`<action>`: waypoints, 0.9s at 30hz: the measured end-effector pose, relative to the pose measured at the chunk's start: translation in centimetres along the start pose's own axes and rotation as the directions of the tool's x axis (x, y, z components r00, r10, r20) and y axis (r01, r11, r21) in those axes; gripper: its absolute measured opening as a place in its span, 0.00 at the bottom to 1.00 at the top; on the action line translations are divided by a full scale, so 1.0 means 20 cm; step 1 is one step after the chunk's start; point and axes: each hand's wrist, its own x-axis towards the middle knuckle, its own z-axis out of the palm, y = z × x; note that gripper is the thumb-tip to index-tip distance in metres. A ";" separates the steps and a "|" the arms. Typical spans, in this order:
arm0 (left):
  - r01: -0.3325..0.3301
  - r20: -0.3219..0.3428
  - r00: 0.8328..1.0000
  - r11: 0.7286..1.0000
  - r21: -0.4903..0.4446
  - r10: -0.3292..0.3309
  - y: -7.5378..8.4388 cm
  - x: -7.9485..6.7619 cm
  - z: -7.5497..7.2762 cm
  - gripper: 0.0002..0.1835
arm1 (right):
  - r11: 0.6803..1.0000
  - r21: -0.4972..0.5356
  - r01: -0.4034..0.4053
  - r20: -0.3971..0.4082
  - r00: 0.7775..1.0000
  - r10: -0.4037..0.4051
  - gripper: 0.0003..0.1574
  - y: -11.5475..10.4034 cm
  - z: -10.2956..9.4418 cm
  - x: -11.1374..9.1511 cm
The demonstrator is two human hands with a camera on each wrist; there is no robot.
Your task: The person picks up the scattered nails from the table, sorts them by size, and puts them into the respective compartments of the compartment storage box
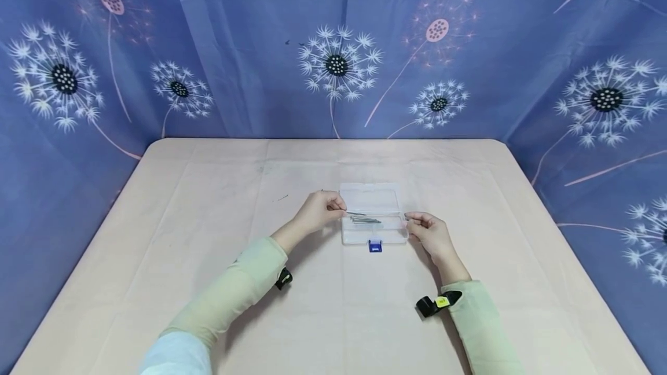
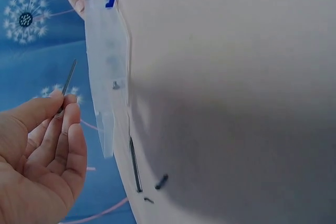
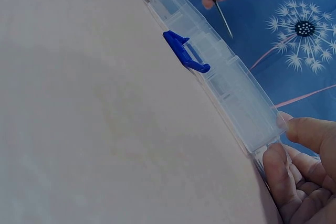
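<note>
A clear plastic storage box [image 1: 374,238] lies on the table with its lid [image 1: 369,195] raised at the back and a blue latch [image 1: 375,246] at the front. Several long metal nails [image 1: 366,220] lie inside it. My left hand [image 1: 319,211] pinches another thin nail [image 2: 69,80] between thumb and fingertips, its pointed end over the box from the left. On the other side, my right hand [image 1: 431,235] holds the box's right end; in the right wrist view its thumb [image 3: 310,132] rests against the box wall and its fingers curl below.
On the table behind my left hand lie small dark pieces [image 1: 283,197]. The left wrist view shows a long nail [image 2: 135,163] and a short dark piece [image 2: 161,182] near the box. Blue dandelion-print cloth [image 1: 260,62] hangs around the table [image 1: 182,305].
</note>
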 end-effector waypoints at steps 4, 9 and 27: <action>-0.012 0.021 1.000 0.999 0.033 0.012 0.03 0.02 0.03 0.03 | 1.000 0.015 0.003 0.001 1.000 -0.003 0.22 -0.01 0.01 0.00; -0.011 0.050 0.999 0.997 0.071 0.007 0.05 0.05 0.06 0.03 | 1.000 0.004 0.003 -0.008 1.000 -0.003 0.22 0.00 0.01 0.01; -0.005 0.070 0.998 0.983 0.183 -0.008 0.09 0.09 0.17 0.02 | 0.999 0.041 0.019 -0.002 1.000 -0.019 0.22 0.01 0.00 0.00</action>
